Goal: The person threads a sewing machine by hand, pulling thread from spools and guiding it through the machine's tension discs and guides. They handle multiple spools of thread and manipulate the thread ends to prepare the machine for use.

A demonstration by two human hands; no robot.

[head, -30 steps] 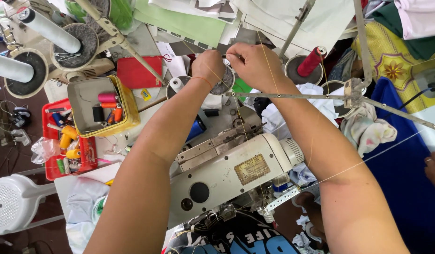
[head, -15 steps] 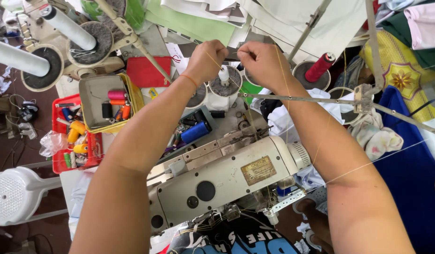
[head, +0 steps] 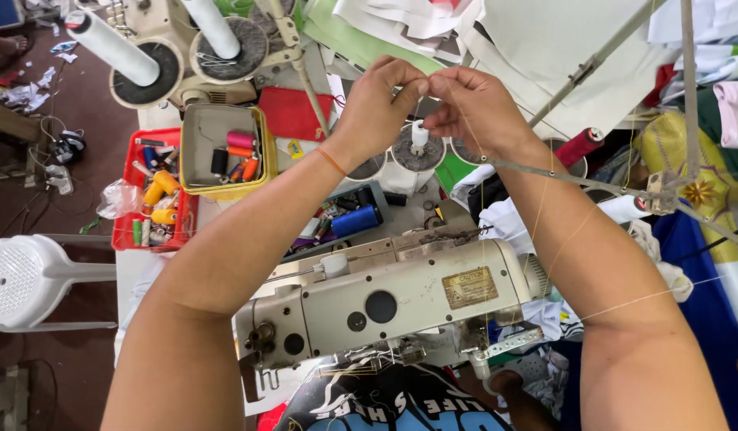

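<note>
A: Where the two hands meet above the machine, what are they holding?

B: A fine pale yellow thread (head: 464, 128). The left hand (head: 377, 104) and the right hand (head: 476, 108) touch fingertip to fingertip, each grip narrow and pinched shut on the thread, right over a small white plastic spool pin (head: 419, 134).

A: Which way does the thread run?

B: Its long axis runs from the pinch down the frame along the right forearm; a second strand crosses toward the right edge. The pin stands upright on a round grey spool disc (head: 417, 152), pointing up at the fingers.

A: Any labels or packages?

B: A rectangular brass-coloured plate (head: 469, 287) sits on the front of the cream metal sewing machine (head: 385, 299), slightly tilted. To the left, a yellow-rimmed square tin (head: 195, 144) holds coloured thread spools, and just beside it a red plastic tray (head: 126, 199) holds more. A red flat pouch (head: 293, 112) lies behind the tin, a blue thread spool (head: 357, 220) on the tabletop near the machine.
</note>
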